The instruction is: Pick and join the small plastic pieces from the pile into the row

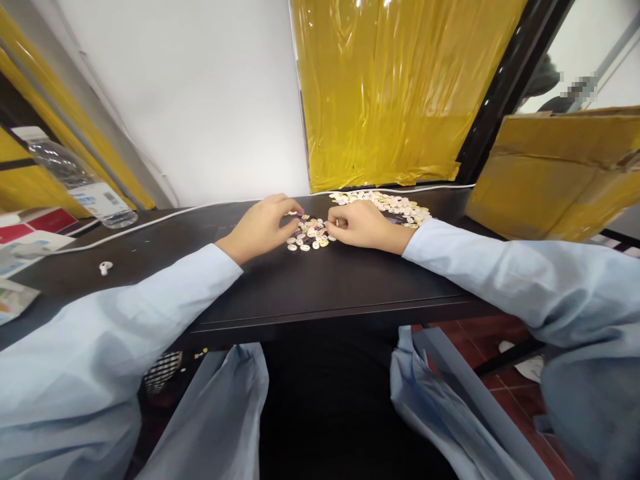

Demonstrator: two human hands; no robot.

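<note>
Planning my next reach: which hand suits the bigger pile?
Probably the right hand: it lies just in front of the bigger pile, while the left hand is across the smaller pile.

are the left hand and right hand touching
Apart. The head view shows a gap between the fingertips of the left hand and those of the right hand, with small pale pieces lying between them.
</note>
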